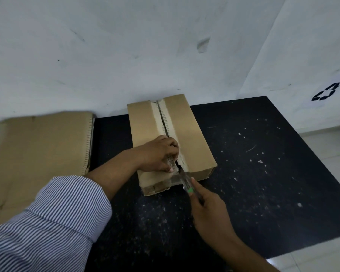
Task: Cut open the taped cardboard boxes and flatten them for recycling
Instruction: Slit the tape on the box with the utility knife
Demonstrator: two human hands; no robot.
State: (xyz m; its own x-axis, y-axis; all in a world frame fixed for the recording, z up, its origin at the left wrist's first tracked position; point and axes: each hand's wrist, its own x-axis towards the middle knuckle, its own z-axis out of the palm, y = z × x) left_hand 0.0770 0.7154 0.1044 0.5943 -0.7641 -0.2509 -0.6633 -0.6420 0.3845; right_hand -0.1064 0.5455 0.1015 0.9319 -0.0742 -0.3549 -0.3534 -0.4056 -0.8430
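Cardboard box (185, 138) mid-counter (263, 173), far end at the wall. Top seam slit along most of its length, flaps still down. Left hand (159, 154) curled over flap edge at near seam. Right hand (208, 211) grasping utility knife (186, 183), blade at near end. Flattened cardboard (37, 150) lying left. Remaining, by the look: near-end tape, then flattening.

1. Reaches in from the near left with the left arm, striped sleeve (53, 222) pushed up to the elbow, bare forearm angled far and right.
2. Lays the left hand (158, 154) knuckles-up on the box (192, 138), fingers curled over the flap edge at the seam.
3. Comes in from the near right with the bare right arm, angled far and left.
4. Grips the cutter (186, 183) in the right hand (208, 209), one finger stretched along its handle, close to the left hand without touching.
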